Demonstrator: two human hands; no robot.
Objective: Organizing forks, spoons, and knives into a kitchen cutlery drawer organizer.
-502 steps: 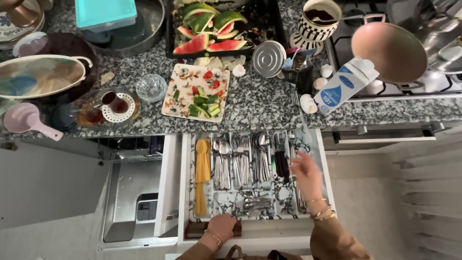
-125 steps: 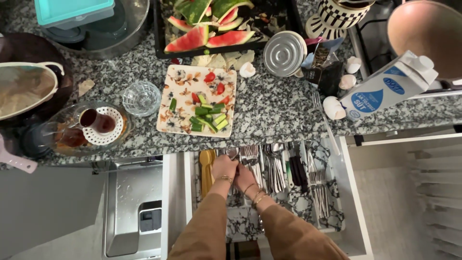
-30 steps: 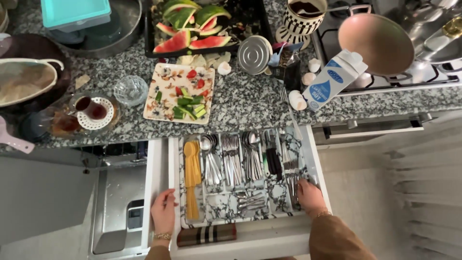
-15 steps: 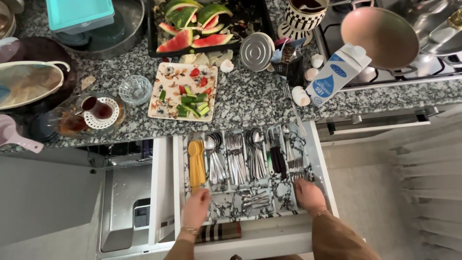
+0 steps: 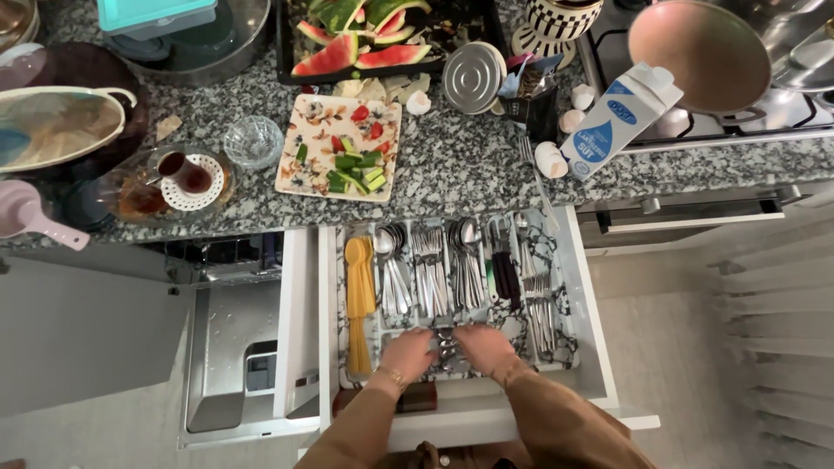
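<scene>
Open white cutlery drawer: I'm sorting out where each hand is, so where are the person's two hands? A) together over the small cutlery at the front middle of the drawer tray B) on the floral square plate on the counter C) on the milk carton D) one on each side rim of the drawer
A: the left hand and right hand meet over small cutlery at the front of the open white cutlery drawer.

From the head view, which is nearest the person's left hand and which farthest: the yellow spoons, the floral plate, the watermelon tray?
From the left hand:
1. Yellow spoons, in the drawer's left slot, just beside it.
2. Floral plate, on the counter above the drawer.
3. Watermelon tray, at the counter's back edge.
</scene>
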